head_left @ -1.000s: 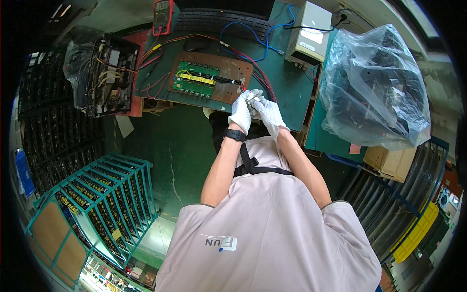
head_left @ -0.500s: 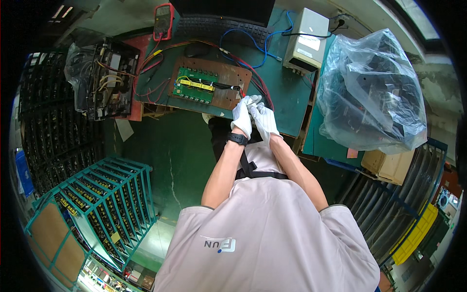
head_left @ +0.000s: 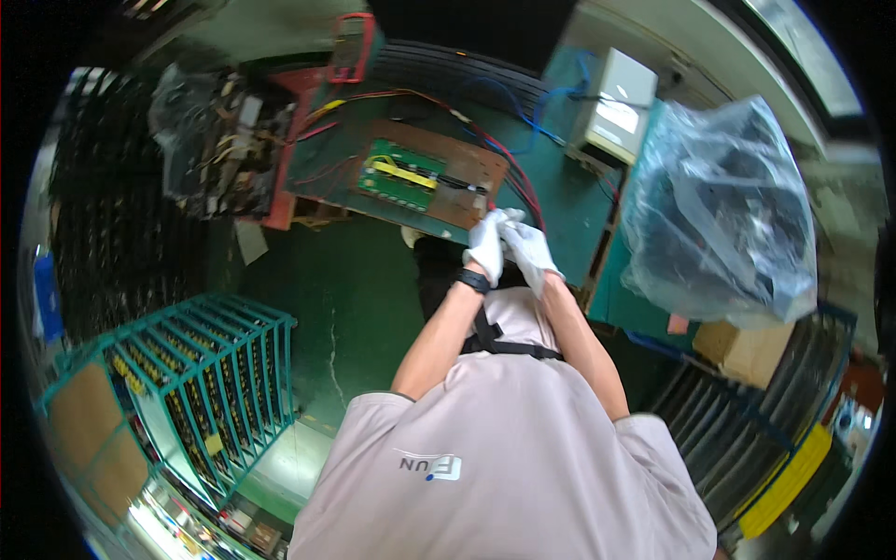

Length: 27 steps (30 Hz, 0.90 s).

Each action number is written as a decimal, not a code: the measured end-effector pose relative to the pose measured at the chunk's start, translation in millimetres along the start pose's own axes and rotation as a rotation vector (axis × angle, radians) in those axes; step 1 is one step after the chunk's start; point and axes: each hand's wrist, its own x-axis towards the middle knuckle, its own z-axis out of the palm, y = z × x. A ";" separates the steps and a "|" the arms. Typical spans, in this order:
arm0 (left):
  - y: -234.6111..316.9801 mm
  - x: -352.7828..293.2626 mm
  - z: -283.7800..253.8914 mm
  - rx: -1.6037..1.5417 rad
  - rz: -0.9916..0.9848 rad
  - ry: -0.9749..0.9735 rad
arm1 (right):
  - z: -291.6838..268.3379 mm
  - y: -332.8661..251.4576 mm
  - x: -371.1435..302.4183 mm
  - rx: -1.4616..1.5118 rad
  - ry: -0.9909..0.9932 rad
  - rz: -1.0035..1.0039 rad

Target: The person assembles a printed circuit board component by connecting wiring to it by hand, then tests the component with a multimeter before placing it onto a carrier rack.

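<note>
White gloves (head_left: 483, 256) are worn on the left hand (head_left: 486, 243) and the right hand (head_left: 529, 248), which are held together at the near edge of the counter (head_left: 577, 217), to the right of the green board (head_left: 403, 194) and closer to the wearer. Fingers are curled inward on both; whether anything is grasped between them cannot be told, since the fingertips are blurred and hidden.

The board is laid on the left part of a brown plate (head_left: 478, 166), and a yellow strip (head_left: 405, 174) is carried along it. Black leads (head_left: 461, 184) are run rightward from it over the plate, toward the gloves. Red cables (head_left: 525, 184) are draped behind the board and down past its right side. Beyond it, a keyboard (head_left: 457, 67) and a red-edged meter (head_left: 350, 52) are placed. Well to its right, a grey box (head_left: 611, 107) is set; to its left, an opened chassis (head_left: 241, 145) is seen.
</note>
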 end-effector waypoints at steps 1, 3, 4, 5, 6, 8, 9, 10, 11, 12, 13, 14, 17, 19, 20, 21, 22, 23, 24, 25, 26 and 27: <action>-5.1 4.4 -9.5 -0.016 -0.010 -0.039 | 5.8 -12.1 -9.0 0.112 -0.016 0.045; -15.2 18.0 -14.0 -0.007 0.045 -0.077 | -5.6 -25.3 -11.2 0.045 -0.065 0.108; -19.9 15.8 -11.8 -0.036 0.104 -0.056 | -13.9 -25.2 -10.5 -0.027 -0.093 0.108; -22.0 38.1 -73.6 -0.266 0.129 -0.175 | 17.3 -33.9 -15.8 -0.095 -0.229 0.011; -12.9 30.4 -47.5 -0.113 -0.186 -0.181 | -12.9 -28.2 -8.4 -0.213 -0.184 0.005; 19.2 7.0 -38.8 0.118 -0.253 0.000 | -41.4 1.4 12.0 -0.108 -0.207 0.066; 37.7 -2.6 -45.6 0.158 -0.262 -0.050 | -51.5 18.4 20.8 -0.065 -0.174 0.018; 55.1 -14.3 -73.2 0.172 -0.266 -0.064 | -35.7 9.5 14.1 -0.048 -0.157 0.041; 78.6 -28.9 -92.2 0.172 -0.259 -0.109 | -31.7 7.0 11.7 -0.099 -0.141 0.013; 98.5 -40.1 -126.2 0.135 -0.206 -0.091 | -21.8 -7.3 3.3 -0.320 -0.140 -0.077; 127.8 -47.6 -138.5 0.021 -0.185 -0.181 | -39.8 21.0 14.6 -0.302 -0.043 -0.235; 160.4 -58.9 -166.2 -0.105 -0.159 -0.248 | -40.2 25.2 13.7 -0.257 0.057 -0.146; 278.1 -103.0 -247.2 -0.302 0.005 -0.198 | -44.5 55.9 6.3 0.018 0.344 -0.106; 362.6 -136.3 -312.5 -0.189 0.202 -0.073 | -29.0 55.7 -8.9 0.143 0.564 -0.125; 405.0 -138.5 -341.7 -0.080 0.284 -0.023 | -33.1 67.7 -15.5 0.199 0.660 -0.150; 442.2 -148.8 -373.6 -0.079 0.293 -0.016 | -13.5 63.4 -30.5 0.220 0.734 -0.209; 480.8 -155.4 -398.1 0.335 0.474 0.194 | 3.0 64.8 -44.3 0.207 0.861 -0.235; 517.5 -158.5 -417.0 0.754 0.650 0.397 | 14.5 68.4 -54.1 0.301 0.942 -0.207; 544.0 -156.1 -431.3 1.174 0.821 0.589 | 25.1 73.3 -63.2 0.396 1.034 -0.177; 563.5 -147.1 -437.0 1.291 0.851 0.703 | 45.7 77.4 -73.9 0.408 1.077 -0.182; 586.0 -146.5 -449.6 1.406 0.885 0.843 | 81.4 76.3 -78.1 0.431 1.070 -0.134; 598.4 -151.7 -467.1 1.513 0.906 0.836 | 110.1 77.2 -81.4 0.457 1.066 -0.087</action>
